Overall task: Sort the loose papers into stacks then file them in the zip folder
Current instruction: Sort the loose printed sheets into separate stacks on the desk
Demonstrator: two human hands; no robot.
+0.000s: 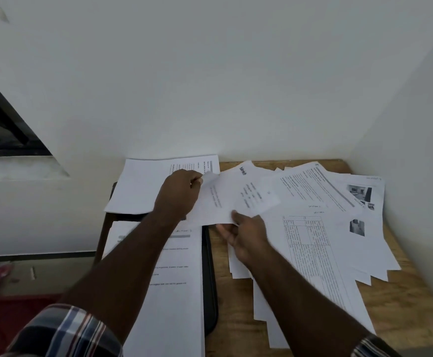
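A printed sheet with a logo at its top is lifted between both hands over the desk. My left hand pinches its far left corner, which curls up. My right hand pinches its near edge with the thumb on top. Two sorted stacks lie on the left: one at the back and one near me, both over a black zip folder. A spread pile of loose papers covers the right half of the wooden desk.
White walls close in behind and on the right of the desk. A dark window frame is at the left, above a ledge. Red items lie on the floor at lower left.
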